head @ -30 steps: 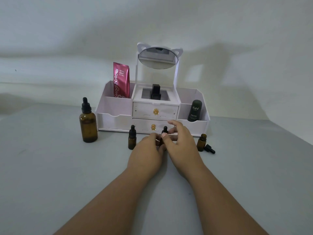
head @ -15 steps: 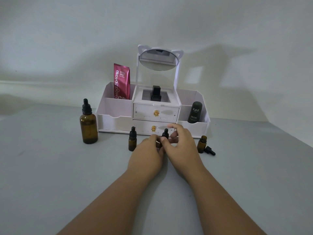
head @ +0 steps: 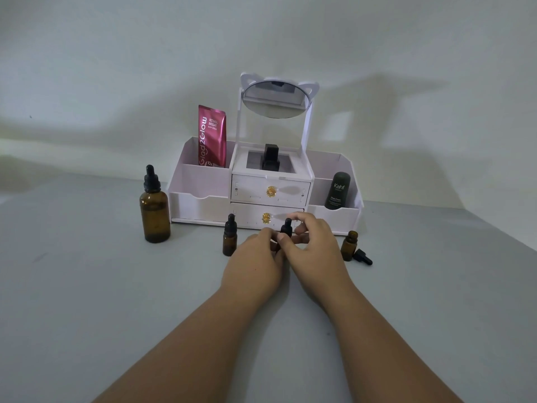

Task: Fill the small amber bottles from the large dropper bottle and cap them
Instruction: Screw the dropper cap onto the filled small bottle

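Observation:
The large amber dropper bottle (head: pixel 154 210) stands capped at the left of the table. A small capped amber bottle (head: pixel 229 239) stands left of my hands. My left hand (head: pixel 255 266) grips the body of the middle small bottle, which it mostly hides. My right hand (head: pixel 312 245) pinches that bottle's black dropper cap (head: pixel 286 227) with thumb and fingers. Further right stands a third small amber bottle (head: pixel 349 245), uncapped, with its black dropper cap (head: pixel 362 256) lying beside it on the table.
A white cosmetic organiser (head: pixel 203 205) with two drawers and a tilted mirror (head: pixel 274 98) stands just behind the bottles. It holds a pink sachet (head: pixel 212 136), a black item (head: pixel 270 158) and a dark Kahf bottle (head: pixel 338 191). The grey table meets the wall behind.
Both hands stay on the middle small bottle; my right fingers have shifted slightly around its cap. The view has tilted a little, so everything sits slightly lower.

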